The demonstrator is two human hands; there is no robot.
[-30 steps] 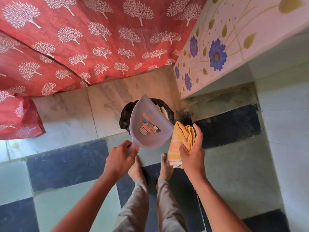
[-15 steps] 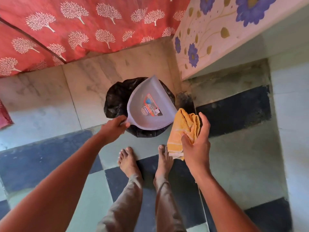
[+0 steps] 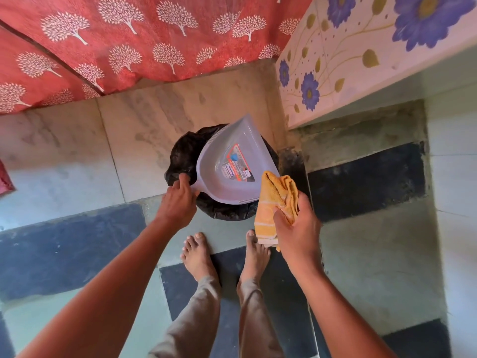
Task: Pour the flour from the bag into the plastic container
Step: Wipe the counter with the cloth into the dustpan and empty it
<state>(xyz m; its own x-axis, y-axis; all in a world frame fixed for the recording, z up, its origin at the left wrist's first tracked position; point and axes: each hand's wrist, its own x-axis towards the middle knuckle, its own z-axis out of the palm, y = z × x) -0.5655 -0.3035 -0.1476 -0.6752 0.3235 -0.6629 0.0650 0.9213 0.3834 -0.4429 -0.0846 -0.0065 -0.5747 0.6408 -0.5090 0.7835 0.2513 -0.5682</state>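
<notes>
Dustpan (image 3: pixel 232 171) gripped in our left hand (image 3: pixel 179 200) over the black-lined bin (image 3: pixel 180 156), yellow cloth (image 3: pixel 277 202) bunched in our right hand (image 3: pixel 296 228), flour bag and container nowhere visible: cleanup, we judge, fetching them next.

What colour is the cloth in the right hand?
Yellow-orange with pale stripes near its lower edge, cloth gripped by the right hand; head view.

A red curtain (image 3: pixel 134 42) printed with white trees hangs at the top; below the curtain runs a pale marble slab (image 3: pixel 77 156); right of the curtain stands a wall of blue-flowered tiles (image 3: pixel 361 47); the floor (image 3: pixel 64 249) is chequered green and dark blue.
</notes>
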